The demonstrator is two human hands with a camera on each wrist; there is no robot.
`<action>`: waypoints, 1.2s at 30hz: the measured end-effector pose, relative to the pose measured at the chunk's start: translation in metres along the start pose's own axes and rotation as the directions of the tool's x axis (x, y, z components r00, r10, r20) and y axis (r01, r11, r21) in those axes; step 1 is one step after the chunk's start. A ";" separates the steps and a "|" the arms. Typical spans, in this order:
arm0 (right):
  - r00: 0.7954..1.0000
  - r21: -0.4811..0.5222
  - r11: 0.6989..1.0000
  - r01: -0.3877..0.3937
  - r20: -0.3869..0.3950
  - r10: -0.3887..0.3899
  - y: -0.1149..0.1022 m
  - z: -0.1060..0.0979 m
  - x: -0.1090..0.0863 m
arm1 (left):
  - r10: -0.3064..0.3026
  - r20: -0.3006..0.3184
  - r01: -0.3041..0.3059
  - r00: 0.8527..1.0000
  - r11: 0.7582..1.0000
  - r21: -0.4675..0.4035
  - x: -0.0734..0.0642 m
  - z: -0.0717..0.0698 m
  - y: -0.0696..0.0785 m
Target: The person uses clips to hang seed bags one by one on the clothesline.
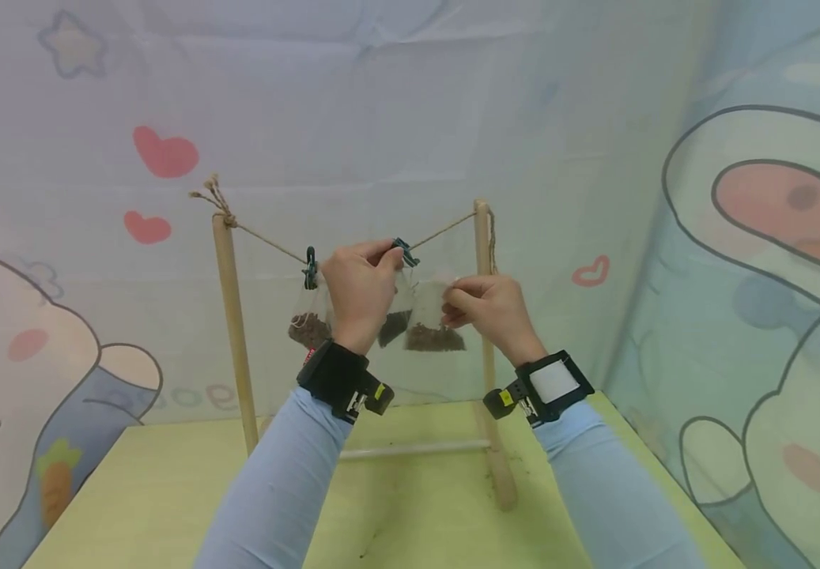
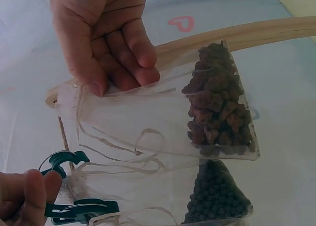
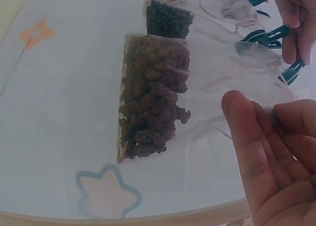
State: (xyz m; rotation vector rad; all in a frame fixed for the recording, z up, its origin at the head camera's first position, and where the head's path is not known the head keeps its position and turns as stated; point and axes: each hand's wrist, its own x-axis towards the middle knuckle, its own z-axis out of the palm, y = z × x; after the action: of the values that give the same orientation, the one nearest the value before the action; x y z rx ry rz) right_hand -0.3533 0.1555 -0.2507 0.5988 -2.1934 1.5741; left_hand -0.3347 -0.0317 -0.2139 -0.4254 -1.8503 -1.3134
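My left hand point(image 1: 361, 296) is up at the rope, thumb and fingertips pinching a dark green clip point(image 1: 406, 251). My right hand point(image 1: 495, 308) pinches the upper part of a sheer drawstring bag point(image 1: 435, 330) between thumb and fingers. Brown, rough pebbles fill the bottom of this bag, as the left wrist view shows point(image 2: 217, 102). Beside it hangs a bag of dark round pellets point(image 1: 394, 325), partly behind my left hand. Farther left, another green clip point(image 1: 310, 270) holds a bag of reddish-brown bits point(image 1: 307, 329) on the rope.
The sagging rope point(image 1: 267, 241) is tied between a left wooden post point(image 1: 233, 316) and a right wooden post point(image 1: 482, 237). A pale crossbar point(image 1: 417, 450) joins them low down. The stand is on a yellow-green tabletop point(image 1: 168, 490), before a cartoon-printed backdrop point(image 1: 381, 118).
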 end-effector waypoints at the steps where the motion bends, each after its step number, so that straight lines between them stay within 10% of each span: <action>1: 1.000 -0.011 1.000 -0.001 -0.004 0.001 0.000 0.001 0.000 | 0.000 0.000 0.000 1.000 1.000 0.004 0.000 0.000 0.000; 36: 0.927 -0.349 0.923 0.161 -0.268 -0.263 -0.036 0.023 0.035 | -0.039 0.023 0.040 0.999 0.999 -0.023 0.006 -0.008 0.008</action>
State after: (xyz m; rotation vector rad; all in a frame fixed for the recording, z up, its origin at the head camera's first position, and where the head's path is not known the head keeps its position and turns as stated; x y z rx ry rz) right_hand -0.3649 0.1195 -0.2107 0.4383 -2.0059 1.0822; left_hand -0.3299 -0.0370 -0.2031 -0.4199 -1.8721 -1.3634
